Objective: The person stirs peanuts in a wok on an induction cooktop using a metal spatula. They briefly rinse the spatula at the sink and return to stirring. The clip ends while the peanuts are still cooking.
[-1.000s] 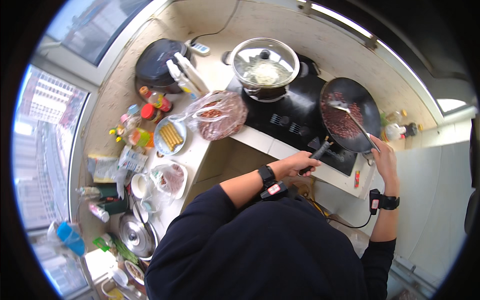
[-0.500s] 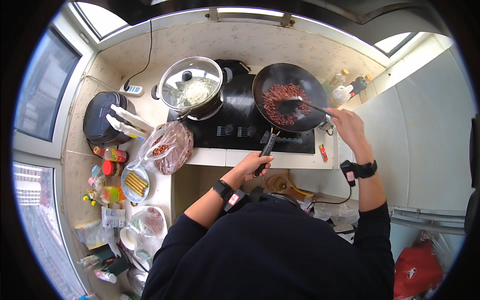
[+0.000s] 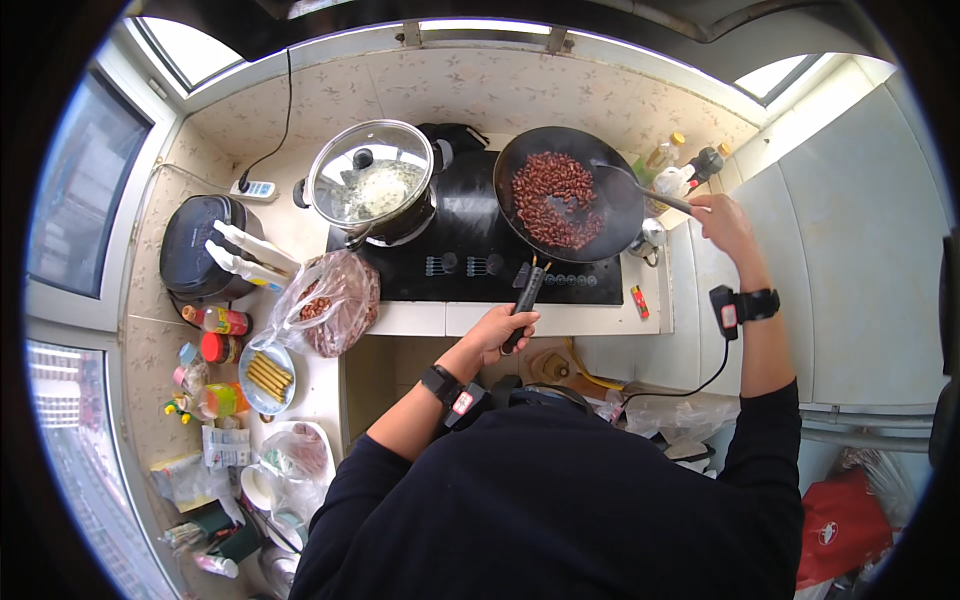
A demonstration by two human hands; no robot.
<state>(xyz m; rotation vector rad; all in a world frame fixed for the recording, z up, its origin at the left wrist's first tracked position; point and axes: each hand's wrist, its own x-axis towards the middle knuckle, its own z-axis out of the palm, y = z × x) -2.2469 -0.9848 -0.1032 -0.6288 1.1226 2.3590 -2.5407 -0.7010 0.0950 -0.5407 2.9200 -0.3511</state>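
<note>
My left hand [image 3: 499, 335] is wrapped around the black wok handle [image 3: 527, 302]. The dark wok [image 3: 622, 232] sits over the right side of the black stove [image 3: 465, 255]. Reddish peanuts [image 3: 555, 190] lie spread over the left and middle of its inside. My right hand [image 3: 726, 226], beyond the wok's right rim, is closed on the long handle of a spatula [image 3: 660, 197]. The spatula's dark head is inside the wok, at the right of the peanuts, and is hard to make out against the pan.
Left on the stove stands a glass-lidded pot [image 3: 403, 215]. A plastic bag of peanuts [image 3: 345, 315] lies at the counter's front edge, near a plate [image 3: 283, 398] of yellow-brown sticks. Bottles [image 3: 664, 152] stand behind right. A red lighter [image 3: 639, 301] lies by the stove's right corner.
My right hand and the spatula have moved right, drawing the spatula's head off the peanuts toward the wok's right side. My left hand still holds the handle. The whole view shifted slightly.
</note>
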